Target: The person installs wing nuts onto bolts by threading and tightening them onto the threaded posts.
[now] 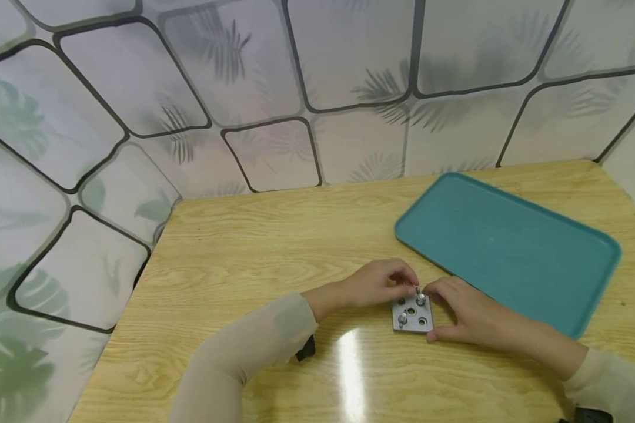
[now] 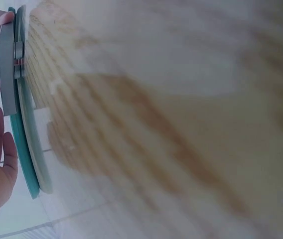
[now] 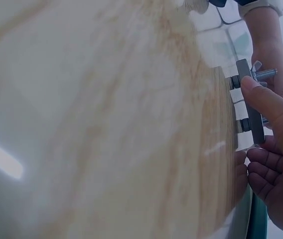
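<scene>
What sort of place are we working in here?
Probably an indoor tabletop work corner; whether home or workshop, I can't tell. A wood-grain table stands beside leaf-patterned walls, with a teal tray on it near a bolted metal plate.

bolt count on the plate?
2. One bolt at the plate's far right corner, by the left hand's fingertips; the other at its near left corner. Both wrist views also show two; none seems hidden.

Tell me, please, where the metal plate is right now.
In the head view, the metal plate is in the lower half, right of centre, between the left hand and right hand, near the teal tray.
</scene>
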The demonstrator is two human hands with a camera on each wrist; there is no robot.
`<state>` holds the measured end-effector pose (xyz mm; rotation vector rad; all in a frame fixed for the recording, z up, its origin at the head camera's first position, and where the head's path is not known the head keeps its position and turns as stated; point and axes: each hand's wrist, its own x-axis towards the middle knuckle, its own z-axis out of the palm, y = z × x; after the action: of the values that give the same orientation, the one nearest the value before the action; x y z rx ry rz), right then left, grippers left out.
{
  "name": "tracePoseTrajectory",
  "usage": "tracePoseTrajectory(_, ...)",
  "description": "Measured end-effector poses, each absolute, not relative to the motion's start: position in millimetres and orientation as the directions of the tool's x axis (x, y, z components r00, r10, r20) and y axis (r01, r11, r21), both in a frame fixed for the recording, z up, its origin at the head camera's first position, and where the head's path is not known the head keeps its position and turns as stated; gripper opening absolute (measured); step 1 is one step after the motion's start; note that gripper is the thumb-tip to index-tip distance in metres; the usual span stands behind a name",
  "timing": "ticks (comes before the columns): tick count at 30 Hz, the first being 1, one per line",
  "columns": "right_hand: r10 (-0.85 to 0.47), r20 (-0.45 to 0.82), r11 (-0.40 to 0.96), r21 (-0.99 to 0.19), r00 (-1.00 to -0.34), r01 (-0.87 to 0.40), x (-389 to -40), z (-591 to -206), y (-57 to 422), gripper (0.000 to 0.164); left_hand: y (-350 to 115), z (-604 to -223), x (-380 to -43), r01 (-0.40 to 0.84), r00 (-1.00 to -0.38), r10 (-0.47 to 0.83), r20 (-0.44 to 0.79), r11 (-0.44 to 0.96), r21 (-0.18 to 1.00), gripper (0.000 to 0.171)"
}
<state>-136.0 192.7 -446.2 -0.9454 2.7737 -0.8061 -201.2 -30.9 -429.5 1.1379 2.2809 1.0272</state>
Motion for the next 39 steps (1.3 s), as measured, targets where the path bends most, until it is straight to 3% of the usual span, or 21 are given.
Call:
tracePoseTrajectory(5,-0.595,0.097,0.661,-0.506,-0.798,-0.554,-135.5,-446.3,192.5,0.068,-30.7,-429.4,-200.2,0.505,-0.609,0.792,-0.026,0.413,0.758,0.010)
tracePoseTrajectory(12,-0.595,0.106,0.667,-0.489,-0.797,-0.563,-134.3,-446.7,193.0,0.069,-31.9,-433.9,-201.4,0.567,-0.514,0.857,0.033,0.310,0.763,0.018)
tracePoseTrajectory(18,-0.597,0.105,0.663,-0.494,-0.795,-0.563,-134.1,-446.5,192.7,0.068,-31.8,-436.3,-201.4,0.576,-0.475,0.878,0.059,0.259,0.775,0.024)
tracePoseTrajectory(21,-0.597,0.105,0.663,-0.494,-0.795,-0.563,-134.6,-446.5,192.2,0.068,-31.8,-436.0,-202.0,0.595,-0.481,0.873,0.078,0.260,0.761,0.019)
tracePoseTrajectory(30,-0.597,0.109,0.662,-0.493,-0.795,-0.565,-135.9,-444.9,191.8,0.069,-31.2,-433.2,-202.5,0.523,-0.599,0.800,0.035,0.358,0.773,0.012)
tracePoseTrajectory(39,-0.603,0.102,0.660,-0.493,-0.791,-0.567,-135.1,-443.7,192.3,0.069,-29.0,-434.3,-202.1,0.530,-0.515,0.857,0.008,0.311,0.789,0.019)
